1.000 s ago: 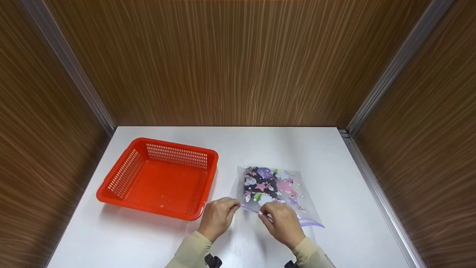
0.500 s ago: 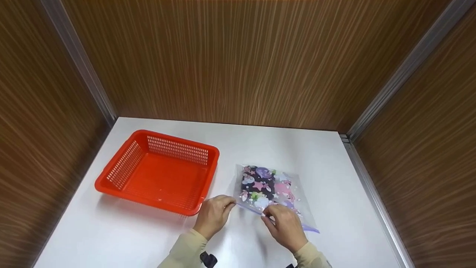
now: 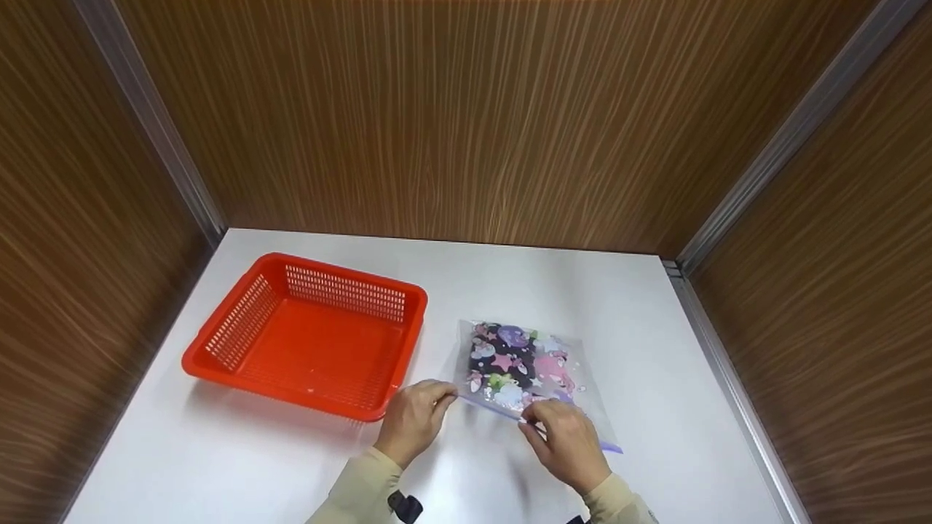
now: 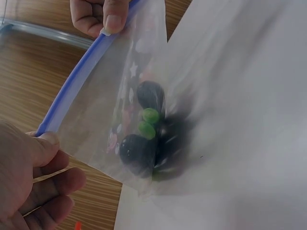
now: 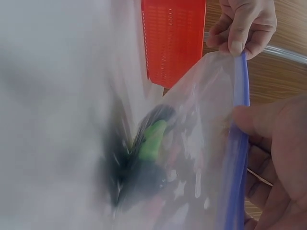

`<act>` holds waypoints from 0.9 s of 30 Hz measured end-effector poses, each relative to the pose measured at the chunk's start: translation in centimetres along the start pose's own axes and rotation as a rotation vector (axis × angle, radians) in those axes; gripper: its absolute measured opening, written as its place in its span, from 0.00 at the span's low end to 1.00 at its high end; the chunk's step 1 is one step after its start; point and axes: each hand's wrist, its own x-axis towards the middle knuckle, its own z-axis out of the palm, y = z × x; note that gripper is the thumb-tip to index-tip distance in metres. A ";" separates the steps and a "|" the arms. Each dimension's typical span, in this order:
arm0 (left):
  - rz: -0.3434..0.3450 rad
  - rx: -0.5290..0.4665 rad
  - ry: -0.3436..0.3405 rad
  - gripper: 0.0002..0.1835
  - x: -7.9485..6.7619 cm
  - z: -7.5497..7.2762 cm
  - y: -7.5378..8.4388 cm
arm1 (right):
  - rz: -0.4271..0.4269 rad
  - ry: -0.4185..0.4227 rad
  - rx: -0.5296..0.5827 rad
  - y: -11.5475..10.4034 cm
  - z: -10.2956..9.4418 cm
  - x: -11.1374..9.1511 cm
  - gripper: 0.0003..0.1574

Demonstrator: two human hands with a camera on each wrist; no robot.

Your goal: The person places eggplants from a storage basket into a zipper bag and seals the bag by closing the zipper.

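A clear zip bag [image 3: 553, 364] with a cartoon print and a purple zip strip lies before me. Dark, rounded things [image 4: 139, 151] and small green pieces [image 4: 147, 125] show blurrily through its plastic; their kind is unclear. My left hand [image 3: 413, 418] pinches the strip's left end between thumb and finger, as the left wrist view also shows. Partway along the strip, my right hand [image 3: 564, 440] pinches it at a small whitish slider [image 4: 105, 32]. To the right of that hand, the strip's other end sticks out. The zip edge is lifted towards me.
A red plastic basket [image 3: 320, 407] with slotted walls stands on the white table [image 3: 480, 276], just left of my left hand. Wood-grain panels [image 3: 451, 124] rise at the back and both sides. Metal rails run along the panel corners.
My right hand has slid rightwards along the zip strip, widening the gap to my left hand, which keeps its pinch on the corner. The head view has shifted slightly.
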 end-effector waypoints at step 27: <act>-0.042 -0.012 0.077 0.04 0.2 -1.0 -1.0 | -0.020 0.038 -0.037 2.1 -1.9 -0.9 0.09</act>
